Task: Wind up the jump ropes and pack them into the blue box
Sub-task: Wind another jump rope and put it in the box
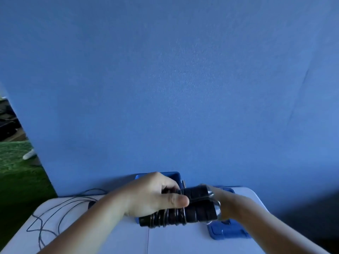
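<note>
Between the two hands, a pair of black jump rope handles [176, 215] is held side by side as one bundle, above the desk [165, 241]. The left hand [152, 197] is clenched around the left portion of the bundle, thumb pressed along its front; this grip likely pins the thin cord turns [166, 218] already wrapped around the handles so they cannot slacken. The right hand [222, 200] sits at the bundle's right end, touching the metal caps [217, 210]. Whether it grips the handles or only the cord cannot be told, as its fingers are hidden behind the bundle.

Behind the left hand stands the blue box [175, 176], open at the top; its contents are hidden by the hand. Below the right hand, a blue lid [227, 232] lies flat on the desk, kept apart so the box stays accessible.

To the left of the left forearm, loose cord [47, 217] trails in loops across the desk, well apart from the bundle. Judged from this, winding is unfinished and packing has not begun for this rope.
</note>
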Demonstrator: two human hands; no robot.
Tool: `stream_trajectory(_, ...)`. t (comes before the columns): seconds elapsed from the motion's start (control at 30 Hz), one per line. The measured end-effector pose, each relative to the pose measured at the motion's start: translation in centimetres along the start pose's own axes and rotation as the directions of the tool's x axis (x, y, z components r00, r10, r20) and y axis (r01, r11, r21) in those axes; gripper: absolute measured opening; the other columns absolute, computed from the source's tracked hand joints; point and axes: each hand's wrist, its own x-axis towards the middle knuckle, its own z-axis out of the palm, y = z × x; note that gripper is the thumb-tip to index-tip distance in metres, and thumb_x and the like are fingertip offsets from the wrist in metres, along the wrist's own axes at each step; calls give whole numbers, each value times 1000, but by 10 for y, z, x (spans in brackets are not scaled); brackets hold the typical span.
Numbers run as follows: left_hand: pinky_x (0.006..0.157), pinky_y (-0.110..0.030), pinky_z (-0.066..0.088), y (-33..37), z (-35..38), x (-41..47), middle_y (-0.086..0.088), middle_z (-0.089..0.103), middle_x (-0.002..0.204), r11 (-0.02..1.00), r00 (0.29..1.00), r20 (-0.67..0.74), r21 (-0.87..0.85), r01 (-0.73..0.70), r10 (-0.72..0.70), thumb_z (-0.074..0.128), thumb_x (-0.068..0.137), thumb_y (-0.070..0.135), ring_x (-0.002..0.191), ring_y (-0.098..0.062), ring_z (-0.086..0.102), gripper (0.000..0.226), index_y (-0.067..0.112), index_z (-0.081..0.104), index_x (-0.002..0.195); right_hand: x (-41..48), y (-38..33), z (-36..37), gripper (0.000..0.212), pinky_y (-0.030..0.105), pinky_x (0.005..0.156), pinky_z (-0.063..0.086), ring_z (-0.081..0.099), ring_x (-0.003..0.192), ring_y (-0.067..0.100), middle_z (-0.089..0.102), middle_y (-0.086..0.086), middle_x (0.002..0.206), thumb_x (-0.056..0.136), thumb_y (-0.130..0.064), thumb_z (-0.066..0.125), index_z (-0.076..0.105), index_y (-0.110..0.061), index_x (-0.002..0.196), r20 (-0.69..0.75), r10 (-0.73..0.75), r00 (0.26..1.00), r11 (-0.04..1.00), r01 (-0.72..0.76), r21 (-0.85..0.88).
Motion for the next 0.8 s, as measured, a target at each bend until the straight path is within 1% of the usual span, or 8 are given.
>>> stream_trajectory(0.07,58,-25,42,3,3,0,8,62,66,985,999,28,168,25,-30,72,78,70,57,-5,55,49,21,69,85,13,-6,-18,13,27,69,49,56,68,4,63,-12,79,97,-20,59,64,-21,85,-38,21,999,992,-26,-124)
stream_trajectory(0.17,53,-26,35,-2,3,0,13,54,59,921,989,26,370,124,-144,75,72,73,52,-3,49,49,25,67,77,18,-24,-41,18,31,76,51,59,79,10,69,-6,89,99,-37,56,65,-23,93,-92,-73,993,920,32,-390)
stream_trajectory(0.27,50,-24,39,-16,5,2,12,57,58,847,965,-39,470,247,-260,74,69,71,51,-5,52,50,23,64,74,17,-45,-53,27,37,79,52,62,88,19,67,-5,93,96,-48,57,66,-22,94,-117,-138,983,786,37,-617)
stream_trajectory(0.33,49,-22,46,-30,4,5,11,64,64,844,949,-105,436,311,-296,72,71,66,56,-6,62,42,26,62,78,15,-56,-51,29,30,67,48,59,86,19,62,-8,87,95,-48,57,64,-21,91,-174,-148,974,772,4,-635)
stream_trajectory(0.4,59,-27,52,-46,-1,7,11,68,78,857,938,-193,385,341,-287,66,74,69,68,-6,67,38,34,61,89,12,-60,-43,25,26,56,40,53,77,16,55,-8,80,94,-44,59,62,-19,87,-237,-112,965,853,-29,-521)
stream_trajectory(0.47,64,-27,50,-60,-10,8,12,68,85,864,922,-292,358,353,-255,62,78,70,74,-3,65,37,39,60,97,7,-55,-31,24,32,59,47,58,72,20,60,-3,79,92,-40,58,61,-17,86,-246,-67,967,917,-38,-398)
stream_trajectory(0.63,74,-35,56,-76,-32,9,8,72,85,928,840,-506,181,324,-195,64,81,69,76,-5,69,41,33,64,100,-2,-28,4,29,27,51,48,67,49,17,75,9,73,99,-32,53,54,-9,82,-150,47,988,994,-30,108)
stream_trajectory(0.8,56,-37,57,-73,-39,8,1,72,75,987,827,-538,-90,136,-163,71,88,53,61,-16,69,35,20,68,99,-5,8,31,33,23,50,43,58,46,16,71,8,61,95,-36,59,58,-8,77,-155,73,985,968,-33,247)
